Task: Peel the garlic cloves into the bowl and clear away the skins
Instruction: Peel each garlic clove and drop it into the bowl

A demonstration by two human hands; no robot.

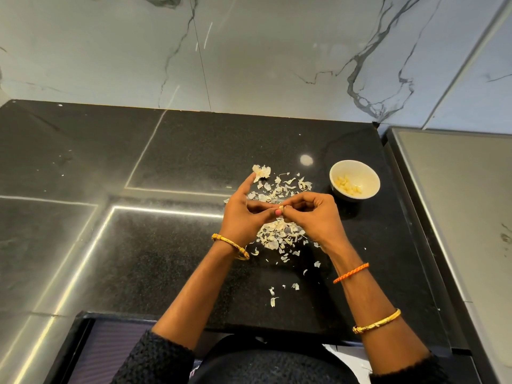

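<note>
Loose skins [279, 235] are scattered on the black surface [166, 259] beneath both hands. One garlic clove [281, 209] is pinched between left hand [245, 214] and right hand [313, 217]; peeling is judged mid-step. Bowl [368, 176], holding peeled cloves [347, 185], stands near right. Next: skin stripped, clove dropped in.

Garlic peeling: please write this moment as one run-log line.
step: peeling | left hand and right hand: pinching small garlic clove | white round bowl: peeled cloves inside | papery skins: on black counter
</note>
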